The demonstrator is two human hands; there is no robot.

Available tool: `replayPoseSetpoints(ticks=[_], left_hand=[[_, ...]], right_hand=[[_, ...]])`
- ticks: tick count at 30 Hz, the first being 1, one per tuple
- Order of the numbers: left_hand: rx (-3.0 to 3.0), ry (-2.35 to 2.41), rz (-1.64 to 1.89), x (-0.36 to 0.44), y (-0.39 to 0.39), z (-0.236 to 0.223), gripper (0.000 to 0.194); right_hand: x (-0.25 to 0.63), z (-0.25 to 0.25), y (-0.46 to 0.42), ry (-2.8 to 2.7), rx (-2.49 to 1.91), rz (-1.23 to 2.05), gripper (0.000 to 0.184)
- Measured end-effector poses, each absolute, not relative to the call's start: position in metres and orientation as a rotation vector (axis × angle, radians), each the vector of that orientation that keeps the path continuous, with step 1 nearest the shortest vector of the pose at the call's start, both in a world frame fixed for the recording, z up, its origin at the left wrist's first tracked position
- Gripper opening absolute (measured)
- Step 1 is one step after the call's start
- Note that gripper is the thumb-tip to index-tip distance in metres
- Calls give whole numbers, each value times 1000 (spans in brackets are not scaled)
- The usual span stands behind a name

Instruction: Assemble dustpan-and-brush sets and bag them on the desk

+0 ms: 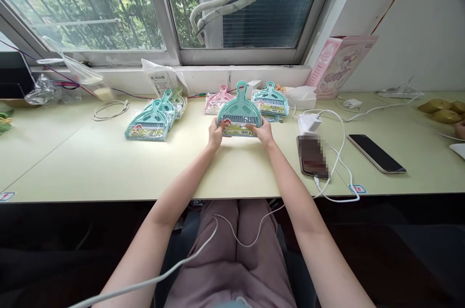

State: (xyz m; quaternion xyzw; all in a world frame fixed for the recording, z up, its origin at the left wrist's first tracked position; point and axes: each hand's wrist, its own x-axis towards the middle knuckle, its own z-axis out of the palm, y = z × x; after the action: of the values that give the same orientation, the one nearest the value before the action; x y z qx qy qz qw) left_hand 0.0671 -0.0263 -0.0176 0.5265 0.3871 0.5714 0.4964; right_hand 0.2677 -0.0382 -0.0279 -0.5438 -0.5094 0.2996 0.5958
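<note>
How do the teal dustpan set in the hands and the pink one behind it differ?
The left hand and right hand hold the teal set; the pink set lies on the table. The teal set is in front, partly hiding the pink set. Both have looped handles.

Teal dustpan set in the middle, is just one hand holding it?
No, the left hand and the right hand both grip the teal dustpan set, at opposite sides.

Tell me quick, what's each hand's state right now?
Left hand: holding the left side of the teal dustpan set.
Right hand: holding its right side.
</note>
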Motion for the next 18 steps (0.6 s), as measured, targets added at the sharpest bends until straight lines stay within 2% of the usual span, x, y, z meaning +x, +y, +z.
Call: replayPoseSetpoints(ticks=[9, 14, 18], left_hand=[[1221, 944, 1337, 56, -23, -13, 38], [1203, 940, 1310, 56, -23, -16, 40], [1187, 921, 1089, 39, -24, -7, 49]], right_hand=[[267, -21, -47, -1292, -1112, 748, 60], [272, -26, -48, -1282, -1099, 873, 65], [269, -26, -52, -1258, -1152, 880, 62]])
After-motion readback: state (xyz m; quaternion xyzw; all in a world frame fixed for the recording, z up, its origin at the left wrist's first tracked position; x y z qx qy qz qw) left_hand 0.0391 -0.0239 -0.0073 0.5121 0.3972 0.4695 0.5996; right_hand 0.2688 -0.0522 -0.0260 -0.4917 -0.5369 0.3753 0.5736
